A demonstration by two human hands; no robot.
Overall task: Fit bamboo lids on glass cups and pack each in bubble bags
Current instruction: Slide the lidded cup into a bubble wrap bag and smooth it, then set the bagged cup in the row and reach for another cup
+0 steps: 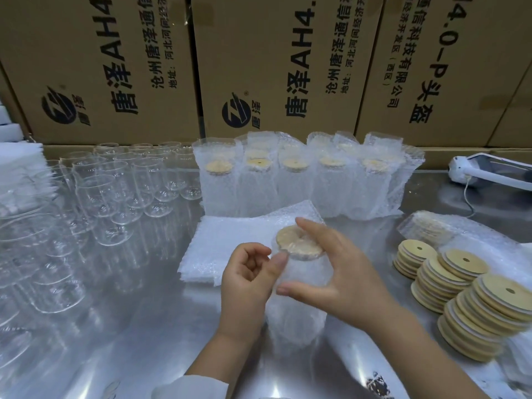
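1. The glass cup sits upright just below the centre of the frame. It is inside a bubble bag and has a bamboo lid on its mouth.
2. The right hand has its grip clamped on the bubble bag, thumb on the near side and fingers over the lid.
3. The left hand has curled fingers, and its thumb touches the bag's upper left edge. I cannot tell whether its grip pinches the film.
4. Flat bags lie on the bench just behind.
5. Packed cups line the upper centre.
6. Empty glasses stand at left.
7. Lid stacks stand at right.
8. Cardboard boxes fill the top.
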